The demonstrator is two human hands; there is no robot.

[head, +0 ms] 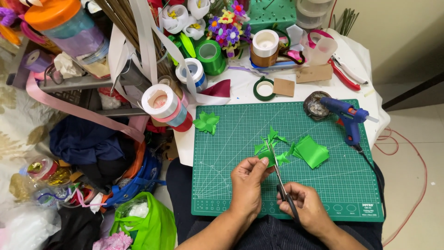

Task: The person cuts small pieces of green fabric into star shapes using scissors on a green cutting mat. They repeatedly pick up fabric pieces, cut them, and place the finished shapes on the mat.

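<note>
My left hand [246, 183] pinches a small folded piece of green ribbon [266, 156] above the green cutting mat [231, 153]. My right hand [305, 206] grips black-handled scissors [279, 178], and their blades reach up against that green piece. Cut green ribbon pieces [276, 137] lie just beyond the blades. A stack of green ribbon squares [311, 151] rests to the right. A green ribbon leaf cluster [206, 122] sits at the mat's upper left.
A blue glue gun [346, 115] rests at the mat's upper right beside a small dish [316, 105]. Ribbon rolls [165, 105], a green tape ring [263, 89], red pliers [344, 74] and artificial flowers [227, 25] crowd the back. Bags and cloth fill the floor at the left.
</note>
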